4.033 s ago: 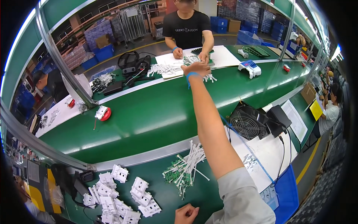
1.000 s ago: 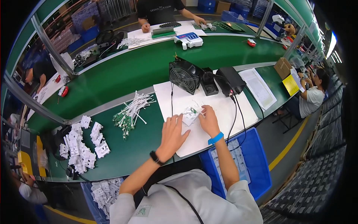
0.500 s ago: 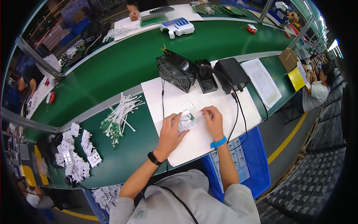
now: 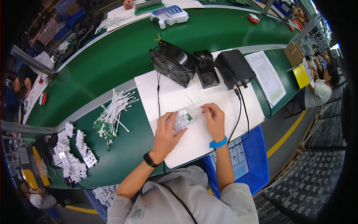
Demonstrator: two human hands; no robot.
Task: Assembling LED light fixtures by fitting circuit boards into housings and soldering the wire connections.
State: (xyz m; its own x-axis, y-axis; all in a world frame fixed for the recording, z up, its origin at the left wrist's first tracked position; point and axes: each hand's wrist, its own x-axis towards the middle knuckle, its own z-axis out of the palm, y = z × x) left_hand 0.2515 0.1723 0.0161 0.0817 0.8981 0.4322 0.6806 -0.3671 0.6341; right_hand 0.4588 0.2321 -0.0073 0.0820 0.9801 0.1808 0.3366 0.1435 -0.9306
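Note:
On the white work sheet [image 4: 209, 142], a small white plastic housing [image 4: 181, 122] lies with a bit of green circuit board [image 4: 190, 118] showing in it. My left hand [image 4: 165, 133] grips the housing from its left side, thumb at the near edge and fingers at the far edge. My right hand [image 4: 214, 120], wearing a blue wristband, pinches a thin whitish, translucent piece [image 4: 195, 111] between thumb and forefinger. That piece reaches over the housing's right side; its exact kind is unclear. Fine wire-like bits [image 4: 194, 100] lie just beyond.
A black fan [image 4: 173, 63], a black fume-duct-like unit [image 4: 207, 74] and a black box [image 4: 235, 68] with cables stand behind. Left are white cables with green boards [image 4: 113, 112] and several white housings [image 4: 69, 155]. A blue bin [image 4: 257, 160] sits lower right; papers [image 4: 265, 78] lie farther right.
The translucent piece in my right hand now shows more plainly, over the housing's right side. My left hand keeps its hold. The whole view has shifted slightly.

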